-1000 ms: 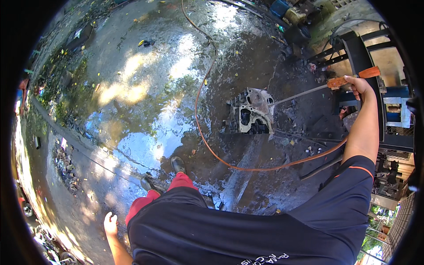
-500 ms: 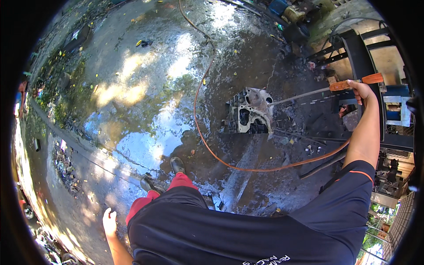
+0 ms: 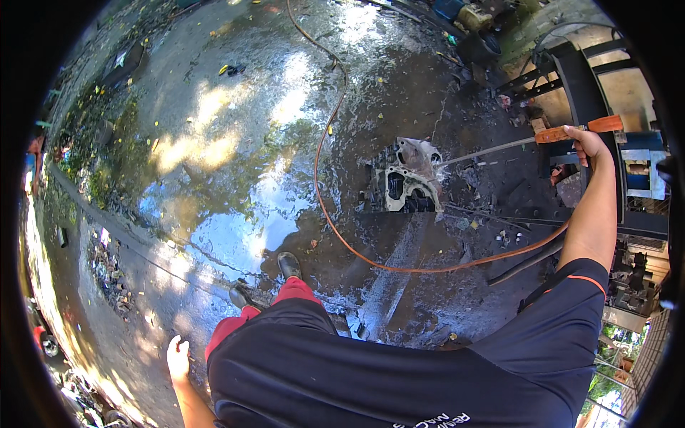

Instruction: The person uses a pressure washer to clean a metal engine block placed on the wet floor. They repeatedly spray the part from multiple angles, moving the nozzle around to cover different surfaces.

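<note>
My right hand (image 3: 591, 146), arm stretched out to the right, is closed around a long spray lance (image 3: 549, 135) with orange grips and a thin metal tube. The tube points left and slightly down at a grey engine block (image 3: 421, 178) on the wet floor, its far end reaching close to the block's right side. Whether a jet leaves the tip is hard to make out. Bare metal and dark bore openings show on the block. My left hand (image 3: 178, 357) hangs low at my left side, loosely curled with the thumb apart, nothing visible in it.
An orange-brown hose (image 3: 399, 269) curves over the floor from the top, past the block, to beneath my right forearm. A black metal frame (image 3: 581, 85) stands at the right. Puddles and scattered leaves cover the ground (image 3: 235, 228). Buckets (image 3: 479, 48) sit at the far right.
My right hand and the lance have shifted slightly to the right. The view has moved a little; the left hand and engine block look otherwise the same.
</note>
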A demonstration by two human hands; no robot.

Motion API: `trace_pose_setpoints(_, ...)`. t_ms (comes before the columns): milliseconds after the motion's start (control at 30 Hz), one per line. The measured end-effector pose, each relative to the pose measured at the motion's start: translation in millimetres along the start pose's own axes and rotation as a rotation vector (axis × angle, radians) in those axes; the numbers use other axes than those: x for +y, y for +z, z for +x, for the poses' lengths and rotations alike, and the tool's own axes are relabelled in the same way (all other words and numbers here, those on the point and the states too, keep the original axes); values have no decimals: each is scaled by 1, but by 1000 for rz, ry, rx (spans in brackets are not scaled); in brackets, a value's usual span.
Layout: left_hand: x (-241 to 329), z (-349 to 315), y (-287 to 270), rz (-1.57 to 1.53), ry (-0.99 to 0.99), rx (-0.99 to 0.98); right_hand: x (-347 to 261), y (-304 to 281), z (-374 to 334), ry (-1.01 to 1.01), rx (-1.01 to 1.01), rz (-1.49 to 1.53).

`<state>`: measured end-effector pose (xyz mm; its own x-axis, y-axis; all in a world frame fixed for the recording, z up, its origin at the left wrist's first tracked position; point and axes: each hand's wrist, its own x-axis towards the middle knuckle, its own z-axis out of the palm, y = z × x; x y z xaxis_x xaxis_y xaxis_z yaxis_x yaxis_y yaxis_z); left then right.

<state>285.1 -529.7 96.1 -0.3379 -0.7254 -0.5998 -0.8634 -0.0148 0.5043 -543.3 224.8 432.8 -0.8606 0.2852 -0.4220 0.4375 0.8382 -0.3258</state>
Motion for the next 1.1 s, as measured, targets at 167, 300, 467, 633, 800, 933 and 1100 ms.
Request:
trace_pose_setpoints(167,-1,4,3,-2,47,15,3,1,-6,-2,-1,11)
trace_pose_setpoints(300,1,11,6,-12,72,-21,4,3,-13,-27,1,34)
trace_pose_setpoints(467,8,19,8,8,71,-25,5,6,-22,-33,9,30)
trace_pose_setpoints(633,18,36,13,90,64,-21,6,14,-31,-29,64,31)
trace_pose_setpoints(800,17,62,22,41,106,-51,10,16,-34,-50,53,72)
trace_pose_setpoints(933,9,90,28,46,79,-120,13,20,-39,-20,-52,226)
trace_pose_setpoints(1100,12,140,36,248,-31,-163,1,31,-35,-65,-182,184)
